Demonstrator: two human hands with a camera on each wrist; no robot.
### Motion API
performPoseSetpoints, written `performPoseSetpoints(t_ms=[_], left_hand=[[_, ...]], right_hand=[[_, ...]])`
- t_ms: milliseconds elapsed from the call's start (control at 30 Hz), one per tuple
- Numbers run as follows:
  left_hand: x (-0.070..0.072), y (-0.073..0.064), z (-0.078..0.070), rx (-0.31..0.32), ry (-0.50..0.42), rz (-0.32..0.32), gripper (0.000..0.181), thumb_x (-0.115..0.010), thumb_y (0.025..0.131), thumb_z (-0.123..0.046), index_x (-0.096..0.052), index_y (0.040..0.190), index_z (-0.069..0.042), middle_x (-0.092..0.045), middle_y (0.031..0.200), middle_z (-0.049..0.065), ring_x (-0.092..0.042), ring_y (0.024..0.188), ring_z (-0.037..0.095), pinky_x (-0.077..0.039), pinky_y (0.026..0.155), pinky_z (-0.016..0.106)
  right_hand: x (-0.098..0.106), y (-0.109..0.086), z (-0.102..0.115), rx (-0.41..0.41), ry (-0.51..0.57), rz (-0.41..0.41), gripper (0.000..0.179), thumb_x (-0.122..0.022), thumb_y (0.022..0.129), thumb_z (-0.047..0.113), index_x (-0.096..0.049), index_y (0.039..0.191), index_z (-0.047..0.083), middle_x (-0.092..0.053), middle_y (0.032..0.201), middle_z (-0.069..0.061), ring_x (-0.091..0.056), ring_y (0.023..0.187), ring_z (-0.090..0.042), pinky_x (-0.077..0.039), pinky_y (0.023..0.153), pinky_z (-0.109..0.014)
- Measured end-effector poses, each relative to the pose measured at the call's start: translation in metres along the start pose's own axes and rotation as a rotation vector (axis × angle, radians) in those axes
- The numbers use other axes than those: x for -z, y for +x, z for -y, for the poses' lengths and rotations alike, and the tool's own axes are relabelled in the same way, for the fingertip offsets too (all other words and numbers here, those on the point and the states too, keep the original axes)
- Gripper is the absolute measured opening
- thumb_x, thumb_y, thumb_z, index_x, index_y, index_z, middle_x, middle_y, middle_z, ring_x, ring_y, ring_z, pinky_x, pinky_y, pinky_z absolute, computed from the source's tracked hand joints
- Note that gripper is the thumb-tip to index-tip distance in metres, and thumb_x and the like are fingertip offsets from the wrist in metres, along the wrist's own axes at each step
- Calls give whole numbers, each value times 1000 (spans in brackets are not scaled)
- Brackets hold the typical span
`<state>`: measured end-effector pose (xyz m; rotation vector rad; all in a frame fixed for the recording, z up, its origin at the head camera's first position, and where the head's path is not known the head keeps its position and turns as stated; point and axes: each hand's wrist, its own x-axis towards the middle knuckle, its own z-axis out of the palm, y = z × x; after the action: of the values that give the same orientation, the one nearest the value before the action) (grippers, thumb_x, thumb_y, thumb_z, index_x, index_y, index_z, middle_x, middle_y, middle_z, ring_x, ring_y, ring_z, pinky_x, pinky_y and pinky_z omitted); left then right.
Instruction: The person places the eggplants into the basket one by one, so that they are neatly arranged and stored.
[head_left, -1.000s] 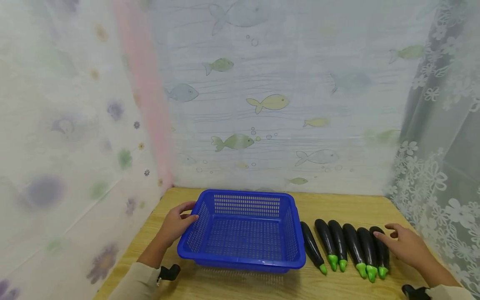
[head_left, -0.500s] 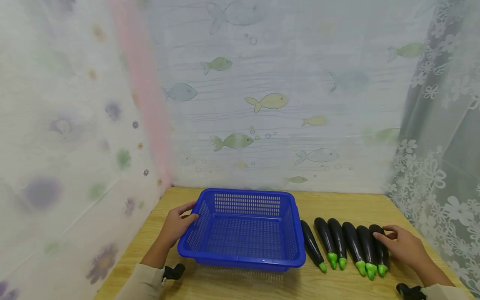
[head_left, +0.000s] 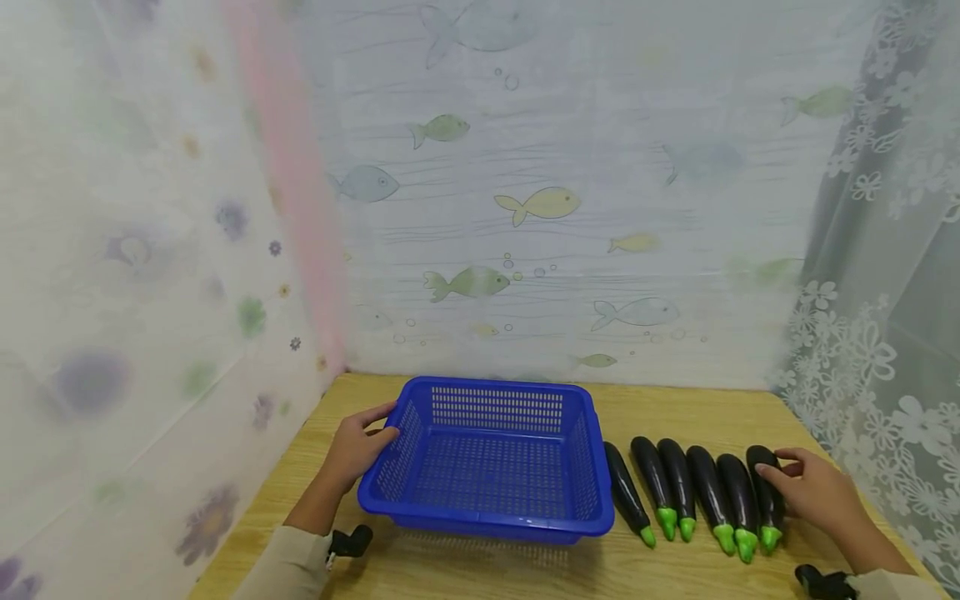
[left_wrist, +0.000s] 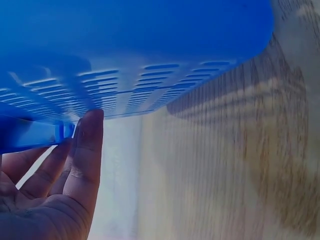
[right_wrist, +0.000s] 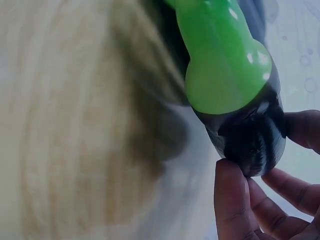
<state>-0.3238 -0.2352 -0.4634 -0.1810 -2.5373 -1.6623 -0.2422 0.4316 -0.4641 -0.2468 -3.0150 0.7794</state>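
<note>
My left hand (head_left: 356,450) holds the left rim of a blue plastic basket (head_left: 491,525) in the head view. In the left wrist view its fingers (left_wrist: 85,165) lie along the slotted wall under the rim. At the right end of a row, my right hand (head_left: 817,493) pinches a dark eggplant (head_left: 767,492) with a green stem cap. The right wrist view shows this eggplant (right_wrist: 225,75) from its cap end, with thumb and fingers on opposite sides of the dark body and a shadow on the wood beside it.
Several more eggplants (head_left: 705,492) lie side by side left of the held one, stems toward me. One eggplant (head_left: 628,496) rests against the basket's right side. The wooden table (head_left: 675,575) meets fish-patterned sheeting (head_left: 525,317) at the back. Lace curtain (head_left: 862,350) hangs at right.
My right hand has closed on the rightmost eggplant and shifted it slightly right and up, apart from its neighbour. The left hand and basket stay in place.
</note>
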Motion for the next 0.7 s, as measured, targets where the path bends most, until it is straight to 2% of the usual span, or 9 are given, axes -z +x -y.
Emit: performPoseSetpoints(t_ms=[100,200,467,567,700], left_hand=[[0,0,-2,10,3,2,51,-65,88,-21,-53,137,-17,-49,141,13,-56,118,38,-55,79,41],[1,0,-1,16,0,9,51,-65,88,-21,-53,137,-17,-50,140,12,-55,119,37,-54,82,42],[2,2,-5,7,-32,30,50,-65,88,-19,-52,137,-15,-51,139,11,-56,118,36,-53,83,42],[2,2,-9,-4,4,29,51,-65,88,-17,-51,137,-11,-52,137,13,-55,118,35,-52,86,44],[1,8,-12,-22,103,21,54,-64,90,-24,-48,140,-11,-52,138,14,-56,116,35,-52,85,44]], right_hand=[[5,-2,5,-17,33,3,91,-44,89,64,-38,133,-15,-55,112,-38,-62,83,-35,-50,61,-41],[10,-5,14,-30,84,22,94,-43,88,66,-33,137,-14,-51,117,-39,-64,77,-26,-52,59,-38],[17,-9,43,13,175,32,94,-46,88,65,-29,142,-9,-44,126,-39,-66,76,-21,-55,62,-38],[16,-9,52,58,183,11,89,-48,89,61,-30,142,-8,-45,126,-39,-66,74,-20,-55,62,-38],[14,-9,64,89,217,-6,86,-49,89,60,-32,142,-5,-46,126,-36,-67,75,-20,-56,62,-38]])
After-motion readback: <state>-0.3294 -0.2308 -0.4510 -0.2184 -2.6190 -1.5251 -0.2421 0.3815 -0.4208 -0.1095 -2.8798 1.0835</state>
